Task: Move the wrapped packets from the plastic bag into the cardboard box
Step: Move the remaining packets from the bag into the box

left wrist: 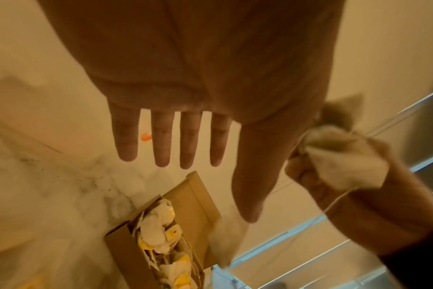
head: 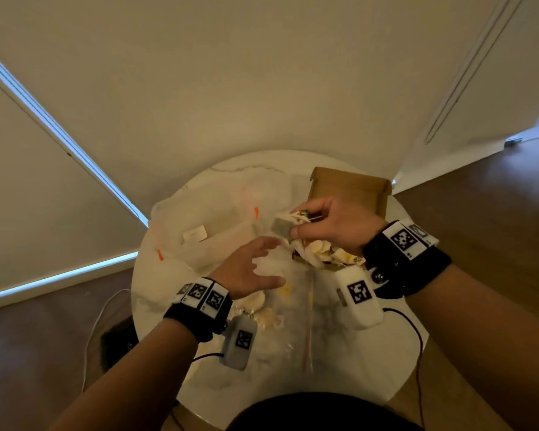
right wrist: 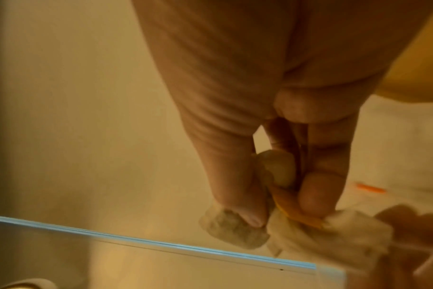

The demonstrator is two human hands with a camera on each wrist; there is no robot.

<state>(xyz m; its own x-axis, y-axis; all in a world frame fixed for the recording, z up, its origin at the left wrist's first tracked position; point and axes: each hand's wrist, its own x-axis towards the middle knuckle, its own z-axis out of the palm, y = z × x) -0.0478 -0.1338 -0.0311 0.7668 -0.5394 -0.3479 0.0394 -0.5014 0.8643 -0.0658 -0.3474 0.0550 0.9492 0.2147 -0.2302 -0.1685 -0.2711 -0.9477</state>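
My right hand grips a bunch of pale wrapped packets with strings, held above the table between the clear plastic bag and the brown cardboard box. In the right wrist view its thumb and fingers pinch the packets. My left hand hovers open just below, fingers spread, holding nothing. The box holds several white and yellow packets. More packets lie in the plastic under my left wrist.
Everything sits on a round white marble table set against a wall. The bag has orange marks. A white cable hangs off the left side over the wooden floor.
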